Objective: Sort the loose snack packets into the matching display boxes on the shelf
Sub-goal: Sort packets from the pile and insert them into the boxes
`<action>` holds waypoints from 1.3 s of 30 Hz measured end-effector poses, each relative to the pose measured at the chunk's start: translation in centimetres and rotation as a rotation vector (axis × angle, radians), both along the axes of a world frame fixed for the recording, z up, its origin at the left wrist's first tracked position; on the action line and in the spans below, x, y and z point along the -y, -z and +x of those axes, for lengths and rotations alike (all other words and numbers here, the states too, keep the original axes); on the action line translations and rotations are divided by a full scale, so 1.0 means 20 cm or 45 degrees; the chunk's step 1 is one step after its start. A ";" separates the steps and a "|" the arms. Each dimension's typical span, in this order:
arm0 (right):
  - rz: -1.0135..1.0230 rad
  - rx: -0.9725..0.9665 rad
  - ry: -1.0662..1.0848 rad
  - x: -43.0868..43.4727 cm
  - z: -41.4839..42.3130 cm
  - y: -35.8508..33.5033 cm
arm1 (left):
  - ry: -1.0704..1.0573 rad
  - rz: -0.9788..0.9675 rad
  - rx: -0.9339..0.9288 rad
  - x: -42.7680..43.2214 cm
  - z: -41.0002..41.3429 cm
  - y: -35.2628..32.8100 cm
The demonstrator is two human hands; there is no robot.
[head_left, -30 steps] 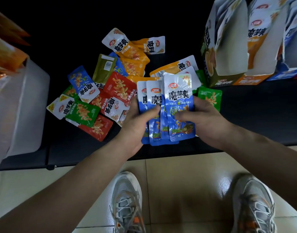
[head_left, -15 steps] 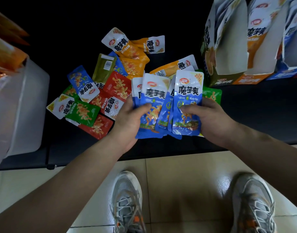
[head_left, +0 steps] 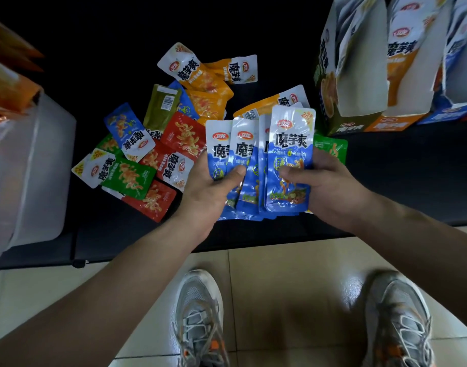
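Gripping a fan of glossy flat blue packets [head_left: 290, 144] over the front edge of the black shelf [head_left: 401, 181], left hand [head_left: 208, 189] and right hand [head_left: 330, 192] curl thumbs across them, bare shelf right of the fingers, crinkly loose packets [head_left: 182, 136] beyond the fingertips, cardboard display boxes [head_left: 359, 83] cut off upper right.

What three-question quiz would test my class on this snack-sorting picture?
1. True or false: the left hand and the right hand both grip blue-and-white foil snack packets.
2. The loose foil packet lying nearest the left wrist is: A red, B purple, C pink.
3. Fill in: on the black shelf, the tall cardboard display boxes stand at the ____ side.
Key: 1 true; 2 A; 3 right.
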State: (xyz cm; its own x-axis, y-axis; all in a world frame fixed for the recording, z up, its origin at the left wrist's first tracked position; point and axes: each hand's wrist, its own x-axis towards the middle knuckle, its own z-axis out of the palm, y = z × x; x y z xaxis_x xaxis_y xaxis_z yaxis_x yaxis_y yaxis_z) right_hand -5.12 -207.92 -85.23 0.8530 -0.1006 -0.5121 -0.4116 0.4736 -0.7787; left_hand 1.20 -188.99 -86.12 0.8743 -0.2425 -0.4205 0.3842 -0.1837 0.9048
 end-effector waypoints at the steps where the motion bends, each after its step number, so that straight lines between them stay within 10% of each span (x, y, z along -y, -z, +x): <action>1: 0.027 0.005 -0.016 0.00 0.00 -0.01 | 0.000 -0.002 -0.004 0.00 0.00 0.00; 15: 0.082 -0.067 0.224 -0.15 0.05 -0.02 | 0.199 -0.111 -0.087 0.16 -0.08 -0.03; 21: -0.127 -0.008 -0.089 -0.03 -0.01 -0.09 | 0.422 0.047 -0.021 0.20 -0.06 -0.09; 39: -1.892 -0.054 0.024 1.20 -0.29 -0.05 | 0.503 0.338 0.374 1.40 0.23 -0.48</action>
State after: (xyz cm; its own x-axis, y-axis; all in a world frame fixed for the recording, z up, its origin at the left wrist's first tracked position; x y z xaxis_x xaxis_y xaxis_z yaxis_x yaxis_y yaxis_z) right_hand -10.98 -231.83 -84.15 0.8329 -0.5517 0.0427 -0.4491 -0.7190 -0.5304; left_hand 5.77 -216.98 -76.56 0.8280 -0.4948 -0.2640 -0.0216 -0.4985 0.8666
